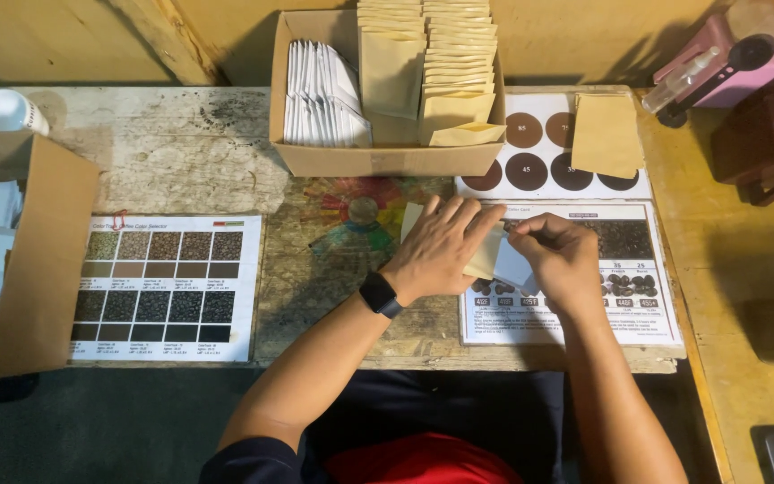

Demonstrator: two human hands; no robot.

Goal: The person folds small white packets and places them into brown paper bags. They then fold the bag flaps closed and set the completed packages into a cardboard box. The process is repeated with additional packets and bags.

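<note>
My left hand point(441, 246) rests flat over a small tan paper pouch point(487, 258) and presses it onto a printed chart of coffee beans point(647, 287). My right hand point(559, 254) pinches a small white square label point(512, 265) at the pouch's right side. A black watch point(380, 294) sits on my left wrist. The pouch is mostly hidden under my fingers.
A cardboard box point(378, 159) at the back holds white packets point(320, 97) and tan pouches point(454, 72). A loose tan pouch point(606, 134) lies on a sheet of brown circles. A colour-swatch chart point(163, 287) lies left, beside an open carton point(42, 260). A spray bottle point(687, 82) stands far right.
</note>
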